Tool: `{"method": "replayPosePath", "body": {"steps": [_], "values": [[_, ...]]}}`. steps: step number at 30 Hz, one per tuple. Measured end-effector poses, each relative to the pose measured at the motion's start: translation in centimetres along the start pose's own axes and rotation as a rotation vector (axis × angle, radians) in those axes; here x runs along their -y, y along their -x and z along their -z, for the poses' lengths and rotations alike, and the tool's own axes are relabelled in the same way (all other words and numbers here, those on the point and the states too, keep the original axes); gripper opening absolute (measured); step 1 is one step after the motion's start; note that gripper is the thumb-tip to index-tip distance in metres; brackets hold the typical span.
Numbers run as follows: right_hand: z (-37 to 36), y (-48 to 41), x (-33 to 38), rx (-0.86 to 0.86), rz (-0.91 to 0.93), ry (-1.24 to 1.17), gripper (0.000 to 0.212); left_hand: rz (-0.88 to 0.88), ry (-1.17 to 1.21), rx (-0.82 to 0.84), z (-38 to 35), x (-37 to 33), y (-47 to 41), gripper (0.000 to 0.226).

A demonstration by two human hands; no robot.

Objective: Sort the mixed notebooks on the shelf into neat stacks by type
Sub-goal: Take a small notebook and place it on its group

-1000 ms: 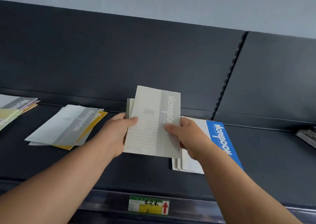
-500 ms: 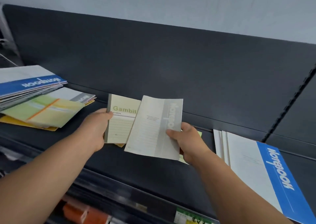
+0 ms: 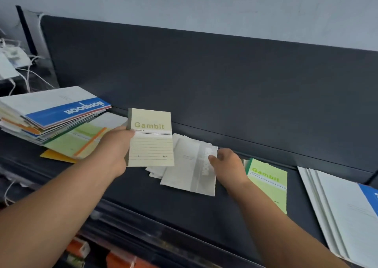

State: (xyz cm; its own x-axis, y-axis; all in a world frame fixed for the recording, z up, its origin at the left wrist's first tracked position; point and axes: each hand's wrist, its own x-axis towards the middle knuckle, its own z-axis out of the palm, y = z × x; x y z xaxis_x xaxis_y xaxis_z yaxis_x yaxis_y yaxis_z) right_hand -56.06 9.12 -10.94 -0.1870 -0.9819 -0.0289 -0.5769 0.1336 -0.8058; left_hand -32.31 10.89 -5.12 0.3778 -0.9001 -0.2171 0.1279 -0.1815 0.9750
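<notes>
Gripping a cream Gambit notebook in my left hand, I am holding it clear of the dark shelf, my fingers curled round its spine edge and its cover facing me. My right hand is pinching a grey notebook by its right edge, thumb on the cover and the other fingers curled behind. The grey notebook is lying low over a few loose grey ones on the shelf.

I am judging that the cream one belongs with the green Gambit notebook, which is lying flat just right of my right hand, its long axis running away from me. That puts my right hand between the cream notebook and its place, and nearer to the green one, so my left would be reaching across, or handing over.

"Gambit" is showing in dull gold on the cream cover, above ruled lines; the small line under it is too fine to read. "Gambit" is showing in green on the other. The grey cover's pale lettering is blurring. At far left a mixed pile is carrying a blue band reading "Notebook", upside down to me. At far right a fanned stack of white notebooks is showing a blue corner.
</notes>
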Motion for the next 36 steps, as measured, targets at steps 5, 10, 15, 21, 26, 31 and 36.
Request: {"method": "replayPosePath", "body": {"steps": [5, 10, 15, 21, 26, 31, 36], "values": [[1.3, 2.4, 1.3, 0.178, -0.078, -0.501, 0.018, 0.107, -0.008, 0.184, -4.2, 1.0, 1.1, 0.023], [4.1, 3.3, -0.6, 0.159, -0.098, -0.663, 0.026, 0.119, -0.078, 0.42, -9.8, 2.4, 3.9, 0.019], [9.3, 2.4, -5.4, -0.085, -0.211, -0.56, 0.033, -0.126, -0.413, 0.475, -12.7, 4.0, 5.0, 0.037], [11.5, 2.0, -9.2, -0.194, -0.19, 0.024, 0.035, -0.399, -0.794, 0.387, -13.3, 5.5, 6.2, 0.051], [11.2, 2.9, -9.1, -0.179, -0.103, 0.408, 0.057, -0.605, -1.087, 0.307, -12.9, 6.5, 6.9, 0.057], [10.2, 3.8, -7.0, -0.123, 0.128, 0.573, 0.057, -0.665, -1.236, 0.246, -11.3, 7.0, 7.2, 0.06], [7.4, 4.2, -4.1, -0.023, 0.323, 0.655, 0.055, -0.679, -1.321, 0.16, -7.8, 6.7, 6.5, 0.063]]}}
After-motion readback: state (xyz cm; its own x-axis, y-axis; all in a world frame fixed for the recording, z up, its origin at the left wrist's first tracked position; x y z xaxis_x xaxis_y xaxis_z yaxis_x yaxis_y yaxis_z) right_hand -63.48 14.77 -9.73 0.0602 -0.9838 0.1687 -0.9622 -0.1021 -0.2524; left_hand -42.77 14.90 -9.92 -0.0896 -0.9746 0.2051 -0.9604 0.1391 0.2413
